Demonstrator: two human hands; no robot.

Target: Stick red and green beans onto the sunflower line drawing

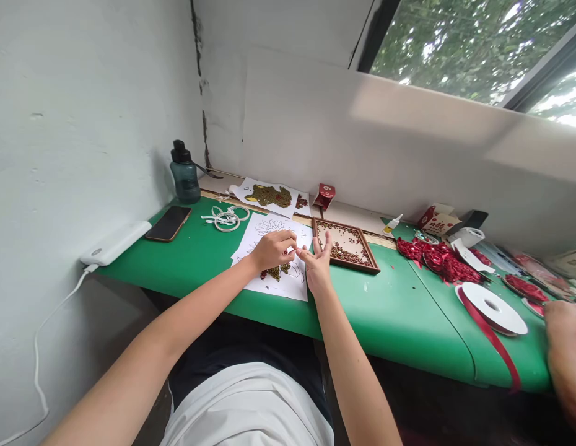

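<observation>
My left hand (273,251) is over a white sheet (290,292) with a line drawing, its thumb and fingers pinched together. Whatever they may hold is too small to make out. My right hand (319,267) is beside it, fingers spread, with its thumb side meeting the left fingertips. Below the hands, part of the drawing is covered with small green and dark red beads or beans (273,274); the hands hide some of it. Just right of my right hand lies a shallow wooden tray (348,267) holding loose reddish-brown grains (350,256).
Behind are a bean-covered picture (269,196), a small red box (324,196) and a glue bottle (392,225). Leftward lie a coiled white cable (225,218), phone (169,223), water bottle (184,176) and power strip (115,243). Red ribbon spool (495,308) and another person's hand (567,334) are rightward.
</observation>
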